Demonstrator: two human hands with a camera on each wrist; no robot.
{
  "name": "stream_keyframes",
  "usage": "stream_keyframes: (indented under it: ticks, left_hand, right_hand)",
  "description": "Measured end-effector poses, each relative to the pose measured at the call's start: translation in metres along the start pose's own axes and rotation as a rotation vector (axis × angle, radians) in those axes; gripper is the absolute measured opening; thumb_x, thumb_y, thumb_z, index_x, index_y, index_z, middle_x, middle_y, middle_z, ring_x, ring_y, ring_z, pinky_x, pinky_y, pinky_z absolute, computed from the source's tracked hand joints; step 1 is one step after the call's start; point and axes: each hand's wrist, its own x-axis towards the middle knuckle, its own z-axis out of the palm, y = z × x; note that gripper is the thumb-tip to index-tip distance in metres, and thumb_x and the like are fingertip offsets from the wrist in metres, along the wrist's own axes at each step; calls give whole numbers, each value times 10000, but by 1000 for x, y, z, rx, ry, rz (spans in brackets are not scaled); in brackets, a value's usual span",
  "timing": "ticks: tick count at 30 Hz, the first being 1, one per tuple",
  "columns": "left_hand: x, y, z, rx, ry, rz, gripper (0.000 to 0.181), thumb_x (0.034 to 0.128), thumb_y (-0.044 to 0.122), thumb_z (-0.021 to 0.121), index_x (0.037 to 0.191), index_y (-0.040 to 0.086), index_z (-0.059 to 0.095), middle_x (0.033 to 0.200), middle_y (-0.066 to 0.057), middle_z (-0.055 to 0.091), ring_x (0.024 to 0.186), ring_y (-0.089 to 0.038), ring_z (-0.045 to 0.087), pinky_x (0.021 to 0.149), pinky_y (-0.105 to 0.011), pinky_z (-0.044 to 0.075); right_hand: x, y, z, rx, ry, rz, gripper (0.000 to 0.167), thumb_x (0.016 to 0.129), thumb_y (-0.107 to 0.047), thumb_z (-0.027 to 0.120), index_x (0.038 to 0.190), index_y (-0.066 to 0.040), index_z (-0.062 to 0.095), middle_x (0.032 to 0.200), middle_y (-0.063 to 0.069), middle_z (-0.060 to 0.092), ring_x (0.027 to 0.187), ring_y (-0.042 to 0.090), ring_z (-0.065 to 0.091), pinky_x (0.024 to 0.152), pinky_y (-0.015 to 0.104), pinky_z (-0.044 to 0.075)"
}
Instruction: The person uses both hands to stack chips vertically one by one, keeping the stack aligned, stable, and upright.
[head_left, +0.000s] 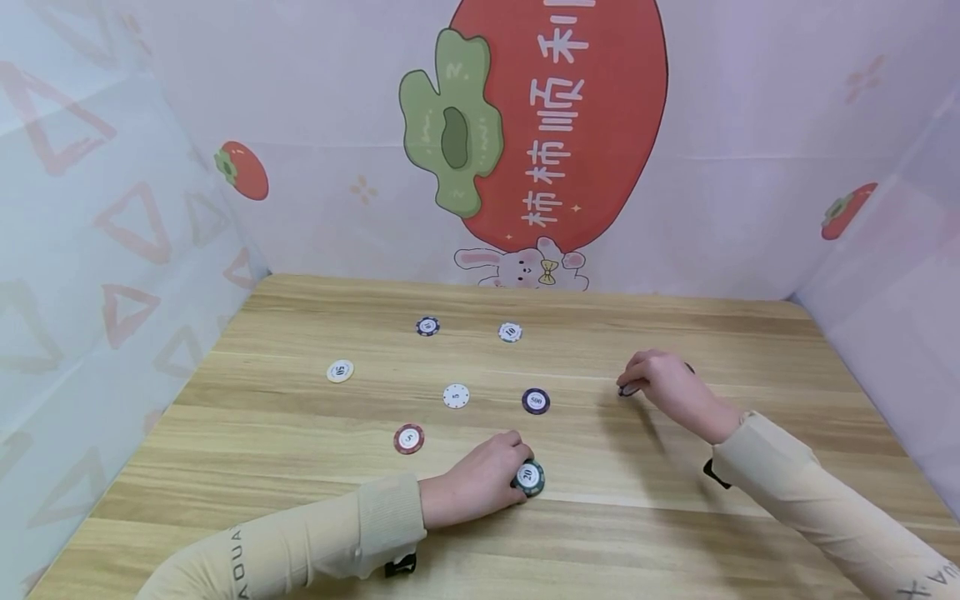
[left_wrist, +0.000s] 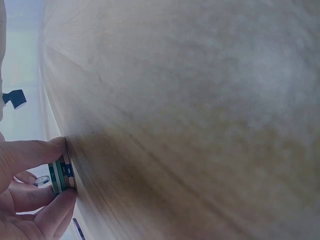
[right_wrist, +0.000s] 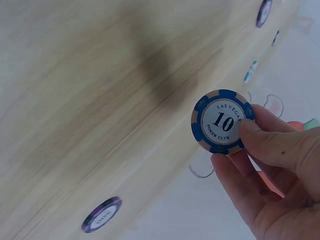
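A blue 10 chip (right_wrist: 215, 122) is pinched in the right hand (head_left: 669, 387), over the worktop (head_left: 600, 542). The left hand (head_left: 476, 481) grips a short stack (left_wrist: 61, 175) topped by a green 20 chip (head_left: 529, 477); its contact with the worktop is hard to tell. A purple 500 chip (head_left: 536, 401) lies just beyond.

Wood-grain desk (head_left: 637, 533). Pale backdrop (head_left: 322, 233) behind, printed with large red fruit (head_left: 607, 125), green calyx (head_left: 480, 150), white characters (head_left: 562, 46); bunny (head_left: 517, 268) with yellow bow (head_left: 549, 272) below. Smaller red fruits (head_left: 247, 171) toward either side. Pale panel (head_left: 56, 242) at left bears reddish triangle outlines (head_left: 112, 317).
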Motion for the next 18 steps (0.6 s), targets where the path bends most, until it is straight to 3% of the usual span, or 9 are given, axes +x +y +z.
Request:
stream_keyframes:
  ticks: [12,18]
  left_hand:
    - [0,-1,1,0,9,9,367,701,196,777,1007,60,626,886,29,515,791,-49,488,709,-156,430]
    - [0,-1,0,0,-3,1,366,706,198,774,1011,64,624,887,32,510,794,-49,486,709,-157,430]
  right_hand:
    - [2,-24,-1,75,-86,42,188,721,121,653,834,-12,724,781,24,651,757,187,623,650,298,515]
    - [2,-32,-1,107,-123,114,171,739,75,668,851,-38,730,807,24,670,776,182,632,654,289,519]
